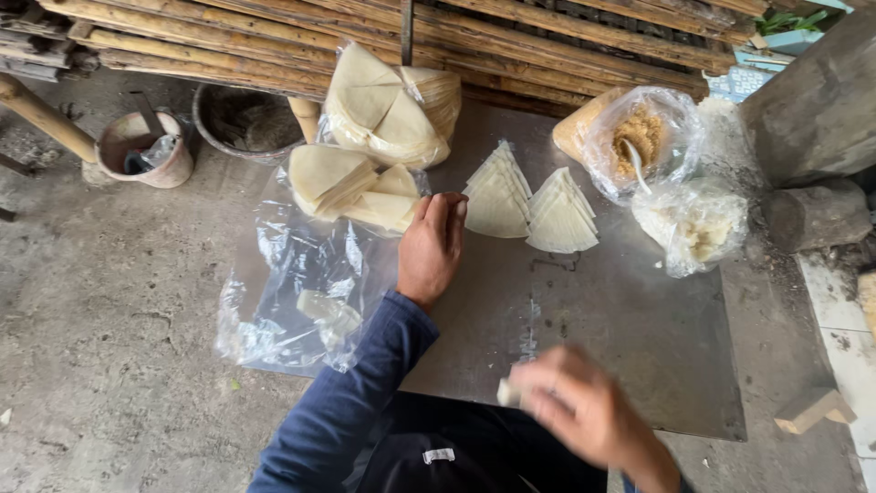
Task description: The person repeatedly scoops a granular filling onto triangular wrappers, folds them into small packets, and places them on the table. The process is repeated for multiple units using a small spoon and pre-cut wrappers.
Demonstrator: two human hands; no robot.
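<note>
Reaching toward the pale folded stack of thin pastry wrappers (351, 187) that lies on crumpled clear plastic sheeting (292, 283), the left hand (431, 246) rests knuckles-up on the grey metal sheet bench (620, 319), fingers curled loosely and touching the stack's near edge; it grips nothing that can be seen. The right hand (584, 411) is blurred with motion, well toward the wearer from that stack, and pinches a small pale piece of wrapper (507, 393) between thumb and fingers. Judging from this, the work goes best if one sheet is peeled off by its corner, since such thin leaves probably cling together and tear. Just past the left hand, on the side away from the stack, lie two fanned piles of cream triangular cut wrappers (529, 205). Beyond the stack stands a clear bag of more round wrappers (388, 105) against brown bamboo poles (274, 41). Farther off past the triangles sit a clear bag of brown crumbly filling with a white spoon (639, 137) and a clear bag of whitish shredded filling (693, 224). A worn pinkish pot (146, 146) stands on the concrete floor (100, 319), well apart from the stack. The loose plastic could snag a lifted sheet.
</note>
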